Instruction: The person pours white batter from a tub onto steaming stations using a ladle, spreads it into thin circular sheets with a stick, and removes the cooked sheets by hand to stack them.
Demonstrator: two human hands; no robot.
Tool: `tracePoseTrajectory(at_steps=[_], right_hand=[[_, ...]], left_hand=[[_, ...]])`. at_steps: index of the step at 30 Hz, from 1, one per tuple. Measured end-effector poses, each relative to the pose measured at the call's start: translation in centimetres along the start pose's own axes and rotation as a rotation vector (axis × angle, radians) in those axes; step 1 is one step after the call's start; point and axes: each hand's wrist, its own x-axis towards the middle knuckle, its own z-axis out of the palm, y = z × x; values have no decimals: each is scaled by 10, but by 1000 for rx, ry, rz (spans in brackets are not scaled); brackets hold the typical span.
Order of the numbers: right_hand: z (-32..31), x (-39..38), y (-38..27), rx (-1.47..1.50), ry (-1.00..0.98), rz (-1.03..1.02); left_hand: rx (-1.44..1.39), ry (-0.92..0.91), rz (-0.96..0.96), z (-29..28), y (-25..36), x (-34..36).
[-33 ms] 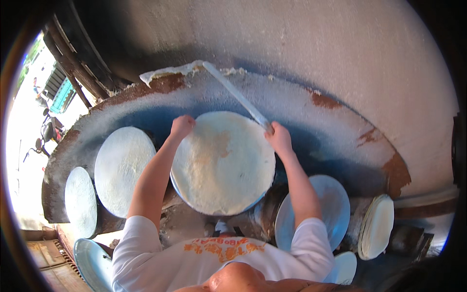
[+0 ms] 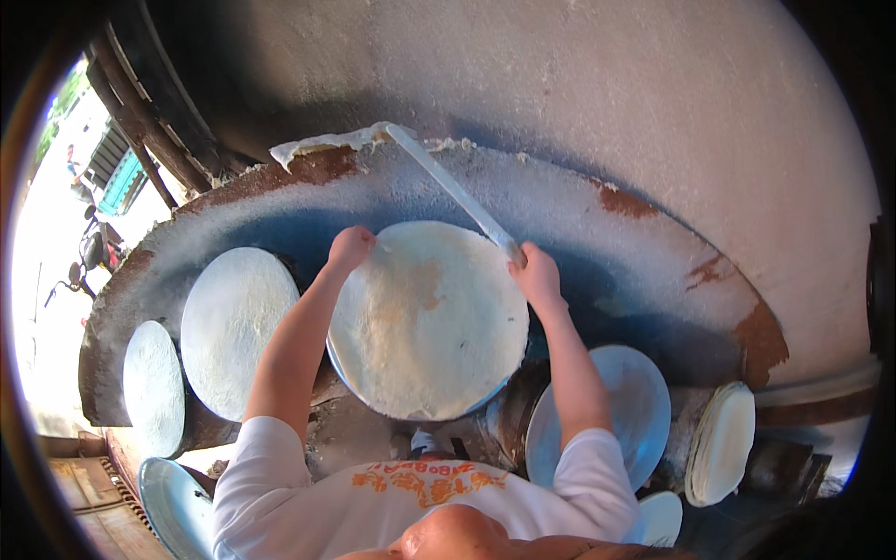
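Note:
In front of me is a large round griddle [image 2: 343,381] with a thin, pale sheet of batter or flatbread [image 2: 425,327] spread over it, lightly browned near the middle. My left hand [image 2: 352,247] is closed at its upper left edge; whatever the fingertips may pinch there is hidden. My right hand [image 2: 539,275], at the upper right edge, grips one end of a long, flat, whitish scraper [image 2: 453,191]. The scraper slants up and left, its far end by a ragged strip of pale, dough-like residue [image 2: 327,145] on the curved ledge behind.
Two more round pale discs [image 2: 238,331] [image 2: 154,387] stand to the left. On the right are a greyish round plate [image 2: 635,401], partly behind my forearm, and a stack of thin round sheets [image 2: 726,443]. A curved, rust-patched ledge [image 2: 625,201] arcs behind, against a wall [image 2: 653,84].
The scene sits slightly lower in the picture. Both hands and the scraper keep nearly the same place relative to the griddle.

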Motion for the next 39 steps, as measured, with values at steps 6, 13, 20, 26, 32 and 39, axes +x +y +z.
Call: tracePoseTrajectory(at_steps=[6,13,20,26,32,39], right_hand=[[-19,-38,-60,12,269,-178],[-66,-100,-148,89,485,-414],[-129,-217,-169,203,738,-372],[-230,-345,-113,100,931,-122],[-354,-502,71,-34,782,375],[-534,-620,191,224,1103,634]], left_hand=[[-50,76,82,-4,-10,-4],[-1034,-261,154,-78,-10,-29],[-858,-247,354,-92,50,-63],[-981,-712,631,-16,168,-53],[-549,-750,1153,80,478,-145],[-739,-373,1454,48,736,-385]])
